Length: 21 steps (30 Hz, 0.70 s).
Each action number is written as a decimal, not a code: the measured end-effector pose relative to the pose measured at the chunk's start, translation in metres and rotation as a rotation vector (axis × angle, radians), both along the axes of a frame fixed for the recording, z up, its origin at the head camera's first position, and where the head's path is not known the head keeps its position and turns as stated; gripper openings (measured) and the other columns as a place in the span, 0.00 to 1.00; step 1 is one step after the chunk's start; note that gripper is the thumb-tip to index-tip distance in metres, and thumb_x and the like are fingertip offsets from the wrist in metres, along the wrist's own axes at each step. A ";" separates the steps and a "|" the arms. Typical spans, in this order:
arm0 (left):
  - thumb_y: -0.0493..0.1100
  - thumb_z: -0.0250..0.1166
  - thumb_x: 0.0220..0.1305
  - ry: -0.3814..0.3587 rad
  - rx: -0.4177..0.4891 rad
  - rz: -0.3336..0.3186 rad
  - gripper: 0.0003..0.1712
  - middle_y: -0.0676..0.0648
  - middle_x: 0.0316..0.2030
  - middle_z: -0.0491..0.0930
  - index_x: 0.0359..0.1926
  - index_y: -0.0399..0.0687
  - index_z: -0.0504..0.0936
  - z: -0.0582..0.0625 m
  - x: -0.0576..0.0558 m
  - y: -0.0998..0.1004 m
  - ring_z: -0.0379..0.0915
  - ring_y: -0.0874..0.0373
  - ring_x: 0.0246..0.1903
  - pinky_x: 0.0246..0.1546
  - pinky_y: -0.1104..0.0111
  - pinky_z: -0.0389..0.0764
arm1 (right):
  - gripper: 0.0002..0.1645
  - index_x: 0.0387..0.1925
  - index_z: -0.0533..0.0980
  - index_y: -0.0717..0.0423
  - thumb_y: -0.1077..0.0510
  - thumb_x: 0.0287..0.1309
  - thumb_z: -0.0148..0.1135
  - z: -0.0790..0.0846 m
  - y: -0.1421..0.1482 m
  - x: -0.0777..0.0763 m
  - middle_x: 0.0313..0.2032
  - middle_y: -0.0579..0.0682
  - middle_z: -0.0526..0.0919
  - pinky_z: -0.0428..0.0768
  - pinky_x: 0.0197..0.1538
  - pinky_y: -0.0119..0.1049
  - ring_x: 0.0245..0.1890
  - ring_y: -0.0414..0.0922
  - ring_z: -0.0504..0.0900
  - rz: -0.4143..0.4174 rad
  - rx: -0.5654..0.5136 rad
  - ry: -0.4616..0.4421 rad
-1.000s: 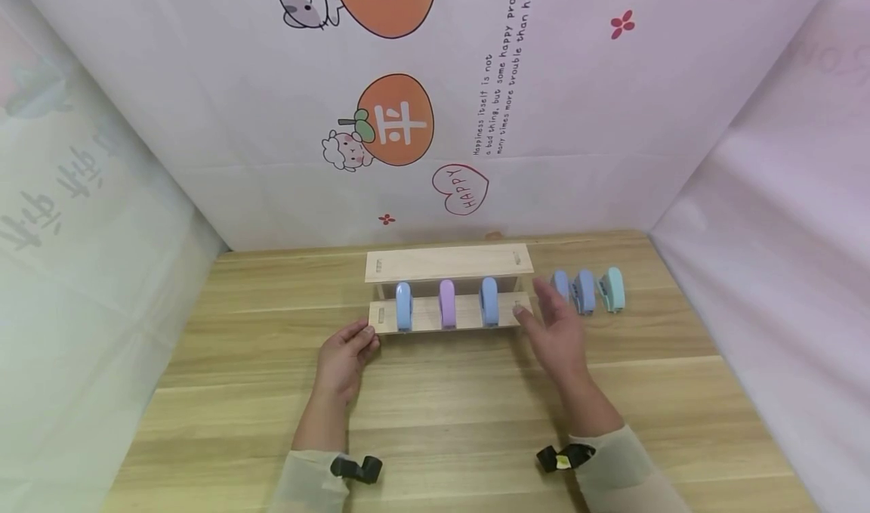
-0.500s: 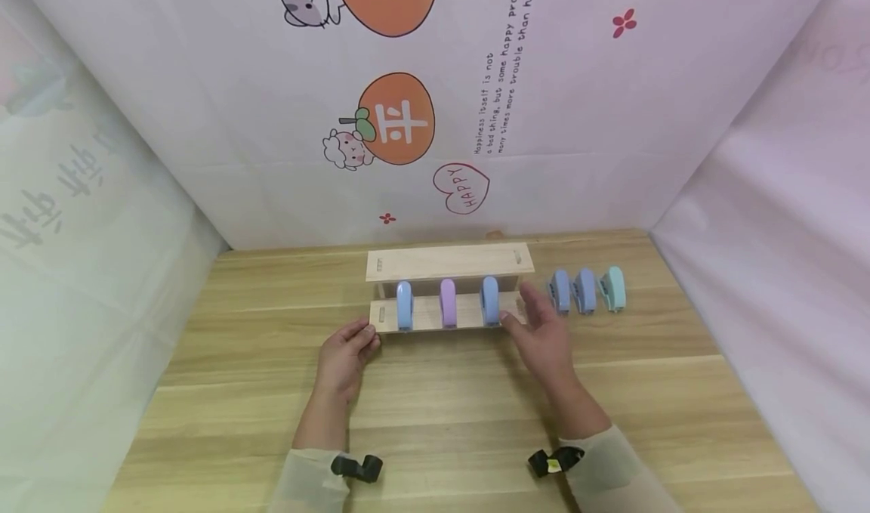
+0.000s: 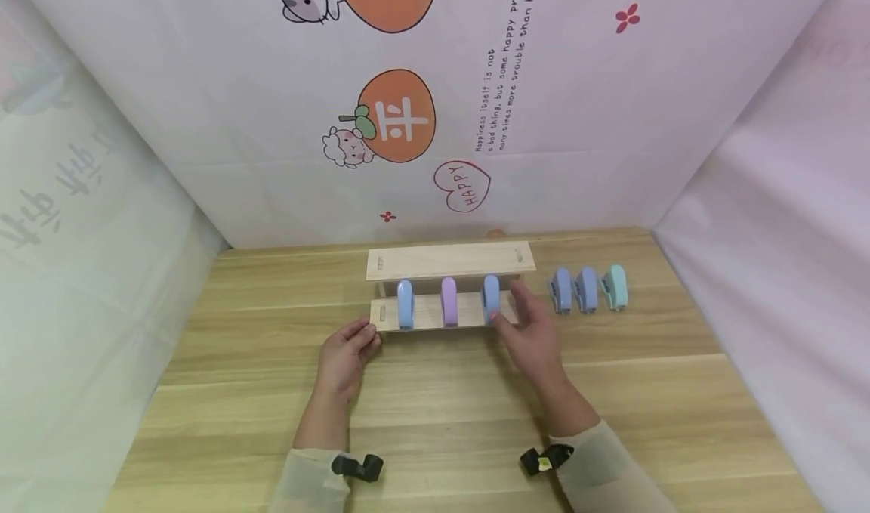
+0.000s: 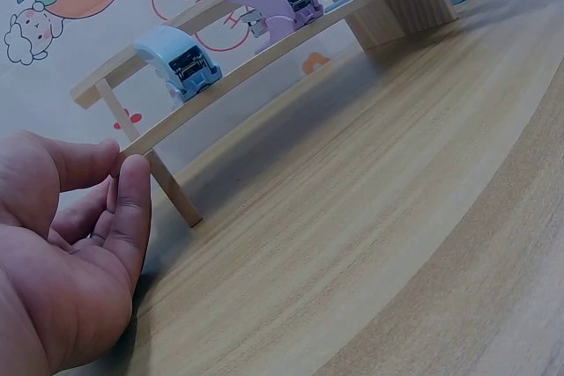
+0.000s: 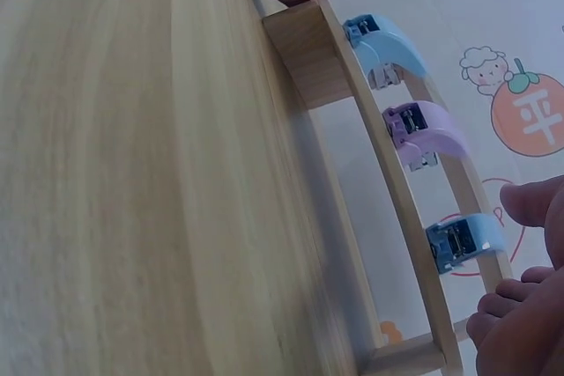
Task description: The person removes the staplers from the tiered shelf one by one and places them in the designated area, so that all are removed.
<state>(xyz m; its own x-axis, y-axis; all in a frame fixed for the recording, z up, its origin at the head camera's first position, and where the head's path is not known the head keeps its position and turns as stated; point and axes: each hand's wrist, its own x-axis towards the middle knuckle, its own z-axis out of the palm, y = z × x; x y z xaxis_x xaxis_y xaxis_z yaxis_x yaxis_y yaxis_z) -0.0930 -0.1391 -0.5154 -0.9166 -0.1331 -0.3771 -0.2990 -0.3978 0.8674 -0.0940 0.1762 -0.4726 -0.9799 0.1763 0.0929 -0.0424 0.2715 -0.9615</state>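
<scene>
Beside one stapler [image 5: 467, 242], right hand [image 3: 535, 341] (wristcam: gap).

A pale two-tier wooden rack [image 3: 448, 261] stands near the back edge of the tabletop [image 3: 435, 422], lengthwise along it, the left hand [image 3: 344, 356] pinching the front left corner of its lower board. Across that board, spaced apart, sit a light-blue stapler [image 3: 405, 303] at the left, a purple stapler [image 3: 448, 301] midway and a blue stapler [image 3: 491, 295] towards the right end, their rounded ends facing the back edge. The right hand [image 3: 537, 343] is just beside the blue one, contact unclear.
</scene>
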 end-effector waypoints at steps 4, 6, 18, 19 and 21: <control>0.31 0.66 0.70 0.003 -0.004 0.003 0.22 0.39 0.53 0.79 0.62 0.30 0.76 0.000 0.000 0.000 0.82 0.50 0.50 0.58 0.67 0.86 | 0.42 0.74 0.67 0.57 0.60 0.62 0.74 -0.001 -0.005 -0.001 0.74 0.54 0.69 0.71 0.75 0.39 0.73 0.51 0.69 -0.003 0.009 0.000; 0.31 0.66 0.70 0.006 -0.007 0.000 0.22 0.39 0.53 0.79 0.63 0.30 0.76 0.000 0.000 0.001 0.81 0.49 0.51 0.58 0.67 0.86 | 0.43 0.75 0.66 0.55 0.58 0.62 0.74 -0.002 -0.007 -0.001 0.74 0.53 0.68 0.71 0.74 0.40 0.73 0.51 0.68 0.001 0.020 -0.007; 0.31 0.67 0.69 0.012 -0.007 0.007 0.23 0.40 0.52 0.79 0.63 0.29 0.76 -0.002 -0.002 0.001 0.82 0.50 0.49 0.57 0.67 0.86 | 0.44 0.76 0.65 0.53 0.59 0.63 0.73 -0.006 -0.016 -0.003 0.74 0.52 0.68 0.74 0.72 0.42 0.73 0.53 0.68 0.000 0.041 0.003; 0.31 0.67 0.70 0.013 -0.011 0.004 0.23 0.40 0.52 0.79 0.63 0.29 0.76 -0.002 -0.002 0.001 0.82 0.51 0.50 0.57 0.67 0.86 | 0.44 0.76 0.65 0.53 0.59 0.63 0.73 -0.006 -0.017 -0.003 0.74 0.52 0.67 0.74 0.72 0.42 0.73 0.53 0.68 -0.003 0.041 0.000; 0.31 0.67 0.69 0.011 -0.007 0.007 0.23 0.39 0.52 0.79 0.63 0.29 0.76 -0.001 -0.001 0.001 0.82 0.50 0.50 0.57 0.67 0.86 | 0.44 0.76 0.65 0.53 0.59 0.62 0.73 -0.005 -0.018 -0.003 0.75 0.52 0.67 0.74 0.72 0.41 0.73 0.53 0.68 -0.010 0.039 -0.004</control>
<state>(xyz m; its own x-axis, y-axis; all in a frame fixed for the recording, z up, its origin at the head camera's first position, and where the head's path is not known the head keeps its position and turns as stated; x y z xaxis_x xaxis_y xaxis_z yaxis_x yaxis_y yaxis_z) -0.0944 -0.1383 -0.5167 -0.9196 -0.1418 -0.3663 -0.2871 -0.3937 0.8732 -0.0972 0.1580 -0.4779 -0.9786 0.1822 0.0959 -0.0356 0.3093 -0.9503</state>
